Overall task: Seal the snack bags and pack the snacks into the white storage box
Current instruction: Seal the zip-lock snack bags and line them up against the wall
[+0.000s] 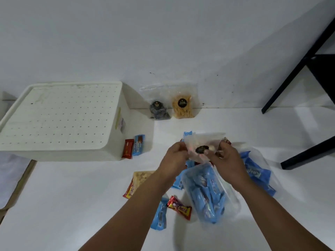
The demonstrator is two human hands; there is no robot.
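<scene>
**Trainee:** What is the status of each hand?

**Instructor:** The left hand (175,156) pinches the left edge of a clear snack bag (201,147). The right hand (226,161) pinches the right edge of the same bag. Both hands hold it up above the white floor (235,127). A dark round label shows on the bag's front; the contents are too blurred to name.

**Trainee:** Where does the bag go?

**Instructor:** Into the white storage box (59,122), which stands to the left, well apart from the hands. Its perforated lid is on, so no snack is visibly packed yet.

**Trainee:** How is the seal done well?

**Instructor:** Judged from this grip, 3 points apply. Align both lips of the mouth flush. Press air out before closing. Run the fingertips along the full strip, end to end.

**Trainee:** What else waits?

**Instructor:** 2 labelled bags, the dark snack bag (159,111) and the yellow stick bag (183,106), lean against the wall. A clear bag of blue wafers (208,192) lies under the hands. A red bar (179,208) lies nearby.
</scene>
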